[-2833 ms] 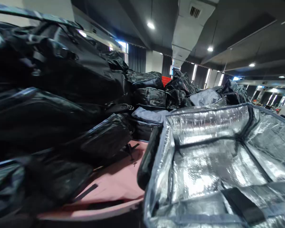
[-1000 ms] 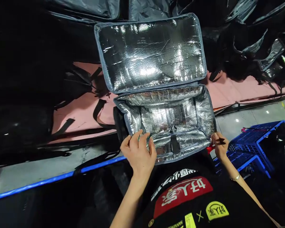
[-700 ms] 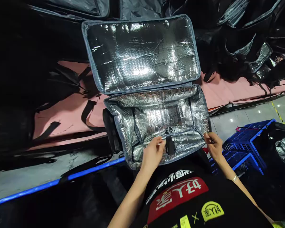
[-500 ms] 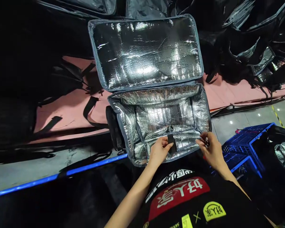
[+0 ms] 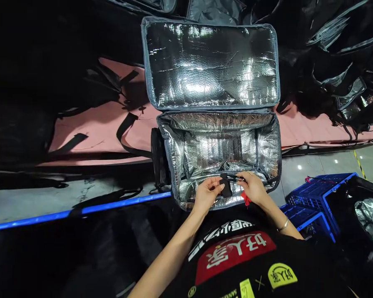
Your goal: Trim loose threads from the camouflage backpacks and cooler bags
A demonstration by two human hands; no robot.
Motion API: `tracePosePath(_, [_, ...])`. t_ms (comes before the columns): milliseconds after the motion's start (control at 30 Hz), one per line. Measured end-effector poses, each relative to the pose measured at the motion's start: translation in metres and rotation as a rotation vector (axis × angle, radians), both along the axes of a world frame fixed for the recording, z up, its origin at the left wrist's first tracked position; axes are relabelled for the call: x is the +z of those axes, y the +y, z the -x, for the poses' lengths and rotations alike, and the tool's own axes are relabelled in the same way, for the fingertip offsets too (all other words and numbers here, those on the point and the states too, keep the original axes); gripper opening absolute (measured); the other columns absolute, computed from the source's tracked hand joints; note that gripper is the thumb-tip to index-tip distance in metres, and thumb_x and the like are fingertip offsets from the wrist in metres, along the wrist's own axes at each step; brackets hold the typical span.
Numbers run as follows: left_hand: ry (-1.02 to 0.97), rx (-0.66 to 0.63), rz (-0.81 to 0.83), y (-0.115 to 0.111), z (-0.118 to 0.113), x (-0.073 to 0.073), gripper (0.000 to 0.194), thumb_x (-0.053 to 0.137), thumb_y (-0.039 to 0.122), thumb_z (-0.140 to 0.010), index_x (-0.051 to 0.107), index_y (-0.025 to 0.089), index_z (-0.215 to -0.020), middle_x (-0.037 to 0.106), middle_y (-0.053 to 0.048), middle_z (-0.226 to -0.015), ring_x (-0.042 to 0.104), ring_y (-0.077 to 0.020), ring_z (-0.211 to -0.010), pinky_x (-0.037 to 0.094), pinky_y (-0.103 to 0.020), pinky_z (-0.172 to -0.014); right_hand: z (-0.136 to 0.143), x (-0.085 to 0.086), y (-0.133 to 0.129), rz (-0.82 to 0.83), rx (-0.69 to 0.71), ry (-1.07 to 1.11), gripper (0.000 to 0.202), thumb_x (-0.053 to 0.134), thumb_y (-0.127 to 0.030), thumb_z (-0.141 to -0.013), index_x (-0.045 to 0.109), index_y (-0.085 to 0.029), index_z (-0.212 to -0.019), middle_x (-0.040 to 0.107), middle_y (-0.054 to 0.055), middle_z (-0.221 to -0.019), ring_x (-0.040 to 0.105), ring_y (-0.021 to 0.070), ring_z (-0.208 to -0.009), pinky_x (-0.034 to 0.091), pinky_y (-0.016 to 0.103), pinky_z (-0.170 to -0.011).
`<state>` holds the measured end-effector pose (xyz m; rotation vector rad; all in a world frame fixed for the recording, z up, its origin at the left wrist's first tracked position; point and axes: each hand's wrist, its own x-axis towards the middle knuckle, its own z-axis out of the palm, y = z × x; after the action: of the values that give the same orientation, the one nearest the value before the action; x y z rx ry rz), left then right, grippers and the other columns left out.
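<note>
An insulated bag [image 5: 269, 149] lined with silver foil stands in front of me, its foil-lined lid [image 5: 211, 66] folded back. Over the bag's near wall, my left hand [image 5: 207, 192] pinches a short black strap [image 5: 226, 187] between thumb and fingertips. My right hand [image 5: 253, 188] is closed on slim dark thread snips [image 5: 235, 178], their tips pointing left at the strap's top end. A red ribbon [image 5: 246, 198] hangs below that hand. Whether the blades touch the strap cannot be made out.
Pink sheeting [image 5: 81, 128] lies behind the bag, with black straps [image 5: 124, 132] across it. Dark bags are heaped at the back right. Blue crates [image 5: 320, 192] stand on the floor at right. A blue rail [image 5: 121, 203] runs along the left.
My right hand has moved left from the bag's right corner to the strap, bringing the snips up to it. My left hand keeps its pinch. The view has shifted slightly.
</note>
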<state>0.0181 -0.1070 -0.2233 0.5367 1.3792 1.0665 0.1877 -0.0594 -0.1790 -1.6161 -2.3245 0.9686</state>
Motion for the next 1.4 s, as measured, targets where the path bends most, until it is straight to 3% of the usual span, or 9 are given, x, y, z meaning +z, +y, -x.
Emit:
tracePosePath(467, [-0.044,-0.006,-0.007,0.001,0.002,0.001,0.036,0.075,0.03,-0.05,0.061,0.014,-0.079,0.054,0.003,-0.061,0.05,-0.0087,-0.055,0.041,-0.022,-0.055,0.012,0.009,-0.002,-0.117,0.115,-0.209,0.019,0.052,-0.014,-0.086,0.062,-0.019,-0.101,0.065,0.006,-0.098,0.058,0.0211,-0.091,0.042,0.033,-0.079])
tracePosePath(633, [-0.052,-0.014,0.002,0.001,0.003,0.002,0.038,0.074,0.033,-0.05,0.06,0.015,-0.081,0.058,0.001,-0.065,0.053,-0.0111,-0.06,0.043,-0.022,-0.056,0.008,0.006,-0.004,-0.143,0.052,-0.135,0.019,0.049,-0.014,-0.087,0.061,-0.019,-0.101,0.065,0.005,-0.094,0.057,0.02,-0.09,0.042,0.031,-0.079])
tracePosePath(833, [-0.044,-0.029,0.003,0.001,0.003,0.001,0.039,0.075,0.034,-0.051,0.06,0.015,-0.081,0.058,0.0,-0.066,0.053,-0.0115,-0.061,0.043,-0.023,-0.057,0.009,0.005,-0.003,-0.126,0.082,-0.126,0.017,0.052,-0.013,-0.085,0.061,-0.019,-0.097,0.064,0.006,-0.093,0.058,0.0205,-0.089,0.043,0.032,-0.078])
tracePosePath(933, [-0.024,-0.034,-0.008,0.002,0.002,0.0,0.038,0.075,0.034,-0.051,0.059,0.015,-0.081,0.057,0.002,-0.064,0.052,-0.0108,-0.059,0.042,-0.022,-0.057,0.01,0.001,-0.002,-0.113,0.038,-0.011,0.017,0.051,-0.013,-0.085,0.059,-0.018,-0.099,0.063,0.004,-0.091,0.057,0.0184,-0.088,0.043,0.03,-0.079])
tracePosePath(1067, [-0.005,-0.069,-0.06,0.001,0.004,0.002,0.035,0.07,0.037,-0.059,0.06,0.016,-0.084,0.059,0.0,-0.07,0.053,-0.0118,-0.061,0.045,-0.024,-0.06,0.017,-0.006,0.001,-0.062,0.018,0.084,0.031,0.056,-0.026,-0.083,0.052,-0.018,-0.113,0.059,0.007,-0.106,0.057,0.0171,-0.093,0.045,0.028,-0.079])
tracePosePath(1233, [-0.034,-0.096,-0.079,-0.002,0.007,0.002,0.031,0.064,0.037,-0.065,0.06,0.017,-0.089,0.06,0.0,-0.073,0.054,-0.0125,-0.061,0.048,-0.027,-0.064,0.029,-0.011,0.003,-0.003,0.018,-0.033,0.015,0.058,-0.027,-0.082,0.059,-0.023,-0.096,0.063,0.003,-0.096,0.058,0.0184,-0.092,0.044,0.029,-0.078])
tracePosePath(1333, [-0.008,-0.111,-0.088,-0.002,0.007,-0.005,0.032,0.064,0.036,-0.065,0.061,0.018,-0.092,0.062,0.0,-0.073,0.055,-0.0134,-0.063,0.049,-0.028,-0.065,0.03,-0.013,0.003,-0.003,0.003,-0.012,0.012,0.059,-0.022,-0.081,0.059,-0.023,-0.093,0.064,0.002,-0.092,0.058,0.0179,-0.088,0.043,0.028,-0.076])
tracePosePath(1400, [0.047,-0.133,-0.097,-0.001,0.005,-0.012,0.028,0.065,0.036,-0.062,0.065,0.018,-0.084,0.064,-0.002,-0.075,0.056,-0.0147,-0.064,0.049,-0.029,-0.065,0.028,-0.013,0.003,-0.016,-0.008,0.032,0.013,0.059,-0.018,-0.079,0.059,-0.022,-0.091,0.064,0.002,-0.091,0.058,0.0175,-0.086,0.043,0.027,-0.074])
